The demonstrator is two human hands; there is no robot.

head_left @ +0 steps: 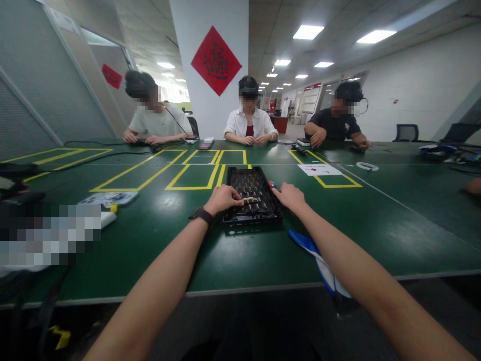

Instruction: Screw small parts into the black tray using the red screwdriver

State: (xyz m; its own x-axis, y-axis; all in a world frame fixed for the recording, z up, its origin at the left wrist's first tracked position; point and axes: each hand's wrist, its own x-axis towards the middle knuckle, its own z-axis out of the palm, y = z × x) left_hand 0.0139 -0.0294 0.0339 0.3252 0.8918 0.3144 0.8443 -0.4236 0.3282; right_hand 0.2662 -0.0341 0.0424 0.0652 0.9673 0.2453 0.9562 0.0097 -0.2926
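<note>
A black compartmented tray [252, 215] lies on the green table in front of me, with rows of small glossy recesses inside. My left hand [224, 199], with a dark band on the wrist, reaches over the tray's left side. Its thumb and fingers are closed on a small pale strip-like piece [249, 200] above the recesses. Beside the tray's right wall is my right hand [290, 195], its fingers curled around a small red-and-grey object [271, 185], mostly hidden by the hand. A blue-and-white flat item [313, 250] lies partly under my right forearm.
Yellow tape rectangles [191, 188] mark the green table [240, 271]. A white sheet [319, 170] and a white ring [367, 166] lie to the right. A patterned flat item [108, 198] and cables are at left. Three people sit across the table.
</note>
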